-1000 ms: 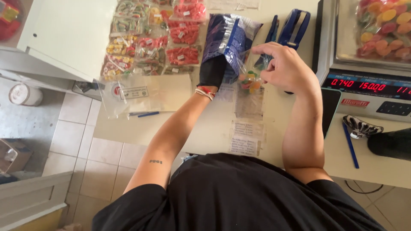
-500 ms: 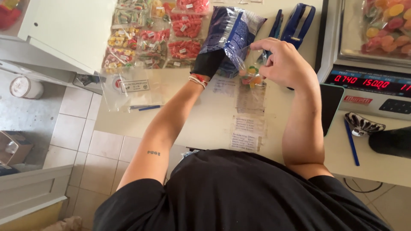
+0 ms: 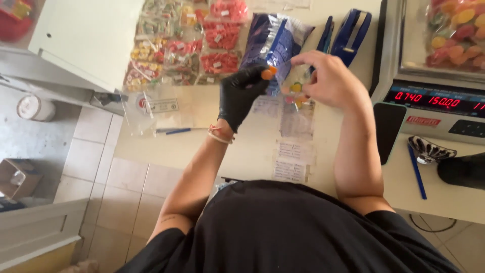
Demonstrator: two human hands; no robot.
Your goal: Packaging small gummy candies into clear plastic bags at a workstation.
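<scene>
My left hand [image 3: 243, 96] wears a black glove and pinches an orange candy [image 3: 268, 73] at its fingertips. It sits just in front of a large blue foil bag [image 3: 277, 41] lying open on the counter. My bare right hand [image 3: 327, 80] holds a small clear bag [image 3: 295, 93] with a few yellow and orange candies inside, right beside the gloved fingers. The clear bag hangs down over the counter, partly hidden by my right hand.
Several filled clear candy bags [image 3: 189, 48] lie in rows at the back left. A digital scale [image 3: 433, 106] carries a heap of coloured candy [image 3: 454, 35] at the right. A blue sealer tool [image 3: 351, 33], a blue pen [image 3: 417, 172] and paper labels [image 3: 293, 151] lie about.
My gloved left hand has come out of the blue foil bag holding an orange candy and moved toward the small clear bag in my right hand.
</scene>
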